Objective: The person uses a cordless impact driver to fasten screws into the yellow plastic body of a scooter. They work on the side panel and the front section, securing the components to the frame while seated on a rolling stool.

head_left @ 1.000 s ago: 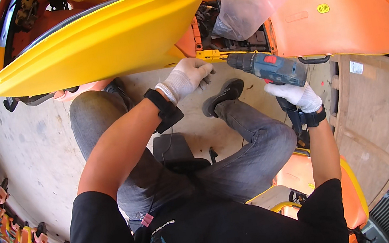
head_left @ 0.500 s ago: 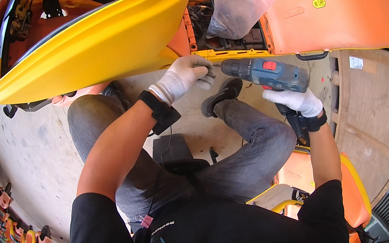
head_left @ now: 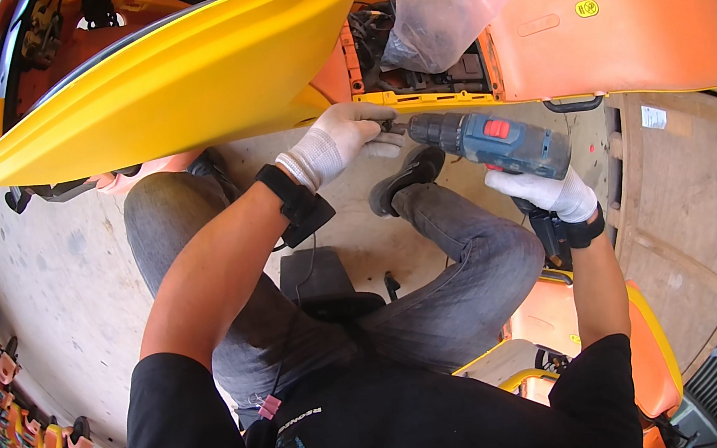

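Note:
My right hand (head_left: 551,190), in a white glove, grips a blue and black cordless drill (head_left: 508,144) with a red switch on top. The drill's nose points left at my gloved left hand (head_left: 345,141). Thumb and fingers of that hand are pinched together around a small dark piece at the drill's tip; what it is I cannot make out. Just beyond the hands runs the yellow edge (head_left: 442,99) of an open compartment with wires and dark parts inside. A clear plastic bag (head_left: 437,16) lies over the compartment, its contents unclear.
A large yellow body panel (head_left: 173,76) curves across the upper left. An orange panel (head_left: 621,4) with a black handle (head_left: 574,105) extends at upper right. Wooden boards (head_left: 692,186) stand on the right. My bent legs and shoe (head_left: 408,182) are below my hands.
The drill has tilted, its nose dropping slightly toward me. My left fingers now pinch a dark piece at its tip; earlier a thin bit showed there.

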### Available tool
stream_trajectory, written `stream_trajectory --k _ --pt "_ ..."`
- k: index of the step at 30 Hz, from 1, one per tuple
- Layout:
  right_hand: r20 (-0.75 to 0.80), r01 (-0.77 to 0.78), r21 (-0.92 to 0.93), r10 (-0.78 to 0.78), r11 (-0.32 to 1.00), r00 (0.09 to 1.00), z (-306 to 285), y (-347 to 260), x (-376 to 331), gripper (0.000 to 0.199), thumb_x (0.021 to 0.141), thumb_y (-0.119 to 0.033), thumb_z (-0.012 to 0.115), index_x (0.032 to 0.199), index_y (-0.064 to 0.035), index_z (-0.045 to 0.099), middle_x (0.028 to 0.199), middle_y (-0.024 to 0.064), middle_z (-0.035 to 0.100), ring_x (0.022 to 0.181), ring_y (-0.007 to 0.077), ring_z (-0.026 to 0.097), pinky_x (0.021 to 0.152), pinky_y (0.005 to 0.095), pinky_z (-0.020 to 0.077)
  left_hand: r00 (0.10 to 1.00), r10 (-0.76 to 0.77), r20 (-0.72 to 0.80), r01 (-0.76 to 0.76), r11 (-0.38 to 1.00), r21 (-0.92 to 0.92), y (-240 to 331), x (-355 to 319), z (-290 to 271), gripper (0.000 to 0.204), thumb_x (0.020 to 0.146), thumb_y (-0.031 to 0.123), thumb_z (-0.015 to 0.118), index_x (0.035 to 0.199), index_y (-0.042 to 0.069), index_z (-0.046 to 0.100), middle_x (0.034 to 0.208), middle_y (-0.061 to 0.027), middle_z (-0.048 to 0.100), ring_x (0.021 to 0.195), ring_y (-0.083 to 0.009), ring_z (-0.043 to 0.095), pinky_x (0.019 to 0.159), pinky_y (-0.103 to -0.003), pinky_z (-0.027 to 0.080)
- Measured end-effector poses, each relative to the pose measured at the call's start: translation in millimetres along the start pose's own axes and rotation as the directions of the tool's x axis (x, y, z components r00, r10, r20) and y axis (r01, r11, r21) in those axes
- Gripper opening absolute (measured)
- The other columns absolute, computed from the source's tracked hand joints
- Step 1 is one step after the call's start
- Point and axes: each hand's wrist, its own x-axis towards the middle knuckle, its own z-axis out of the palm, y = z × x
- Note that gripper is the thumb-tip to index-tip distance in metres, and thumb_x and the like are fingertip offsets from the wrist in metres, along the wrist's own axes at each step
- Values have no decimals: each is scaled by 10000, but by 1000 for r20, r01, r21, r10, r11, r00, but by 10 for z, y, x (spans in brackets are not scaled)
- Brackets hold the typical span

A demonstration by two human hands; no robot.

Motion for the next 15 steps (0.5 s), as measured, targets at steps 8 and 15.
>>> stream_trajectory --k 8,15 --pt "40 -22 52 20 998 999 21 79 -1 387 814 -113 776 1170 -51 637 1029 39 692 927 119 626 848 297 509 1000 22 10 -23 982 187 61 -36 57 401 906 -29 446 1288 -139 504 1230 -206 597 1076 -275 648 927 -365 560" --pt "123 219 -157 -201 963 972 42 -135 -36 423 797 -71 791 1162 -35 579 1005 32 663 913 81 589 808 266 497 1000 -14 15 13 999 38 8 -46 4 408 880 -22 452 1257 -162 518 1185 -243 605 1050 -285 655 915 -367 570"
